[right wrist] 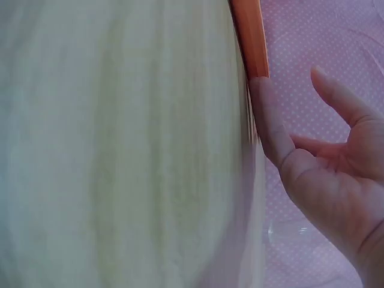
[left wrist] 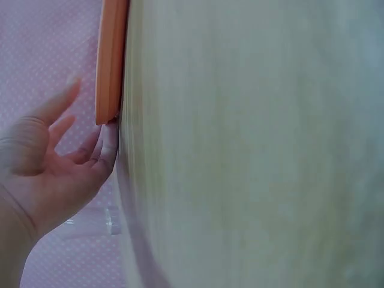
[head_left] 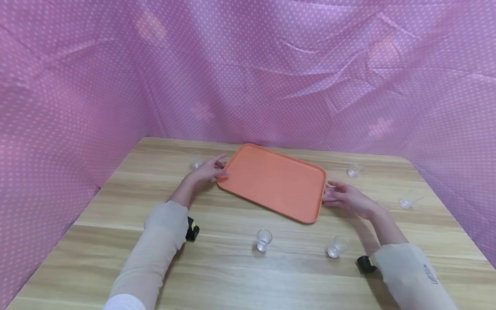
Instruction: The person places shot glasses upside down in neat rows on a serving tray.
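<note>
An orange rectangular tray (head_left: 275, 181) lies at an angle on the wooden table. At its left end, my left hand (head_left: 209, 168) has fingers spread, and the thumb overlaps the rim. The left wrist view shows the left fingertips (left wrist: 110, 135) right at the lower edge of the tray (left wrist: 110, 66), with the thumb raised apart from it. My right hand (head_left: 348, 199) reaches the opposite end, fingers extended toward the rim. Seen from the right wrist, one straight fingertip (right wrist: 260, 90) meets the tray's corner (right wrist: 252, 42) while the thumb stands away.
Small clear glasses stand around the tray: one glass (head_left: 262, 240) in front, another glass (head_left: 338, 246) to its right. Behind my left hand is a glass (head_left: 196, 160). More glasses, including a far glass (head_left: 353, 170), are on the right. Pink dotted cloth (head_left: 248, 86) surrounds the table.
</note>
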Motion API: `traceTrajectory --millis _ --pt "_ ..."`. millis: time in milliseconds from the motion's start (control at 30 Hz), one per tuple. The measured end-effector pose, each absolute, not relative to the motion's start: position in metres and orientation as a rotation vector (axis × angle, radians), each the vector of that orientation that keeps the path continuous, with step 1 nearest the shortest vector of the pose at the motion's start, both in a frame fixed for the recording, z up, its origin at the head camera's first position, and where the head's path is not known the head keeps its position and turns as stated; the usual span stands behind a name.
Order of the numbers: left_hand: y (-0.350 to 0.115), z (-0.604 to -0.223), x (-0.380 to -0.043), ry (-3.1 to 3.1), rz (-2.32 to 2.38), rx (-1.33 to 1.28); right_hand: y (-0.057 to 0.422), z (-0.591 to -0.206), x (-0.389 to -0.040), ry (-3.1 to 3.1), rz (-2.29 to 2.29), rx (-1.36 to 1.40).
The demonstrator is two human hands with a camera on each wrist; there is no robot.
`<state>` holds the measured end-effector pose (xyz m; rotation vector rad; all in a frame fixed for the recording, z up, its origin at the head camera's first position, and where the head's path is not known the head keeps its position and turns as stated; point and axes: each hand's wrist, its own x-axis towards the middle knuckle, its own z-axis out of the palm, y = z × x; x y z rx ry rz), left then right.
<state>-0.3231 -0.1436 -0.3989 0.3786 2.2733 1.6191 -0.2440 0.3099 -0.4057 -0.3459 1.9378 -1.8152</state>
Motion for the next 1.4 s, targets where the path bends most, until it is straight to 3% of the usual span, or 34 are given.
traceTrajectory --millis 367,733,1400 --pt "-0.155 -0.406 -0.322 2.275 1.581 0.434 0.319 -0.412 -0.247 1.751 -1.856 -0.493" --pt "-0.157 -0.402 -0.305 2.248 1.512 0.462 0.326 -0.412 -0.247 1.768 -1.894 -0.463" --pt "-0.144 -0.422 -0.283 2.341 1.595 0.558 0.323 -0.417 -0.231 2.383 -1.479 -0.425"
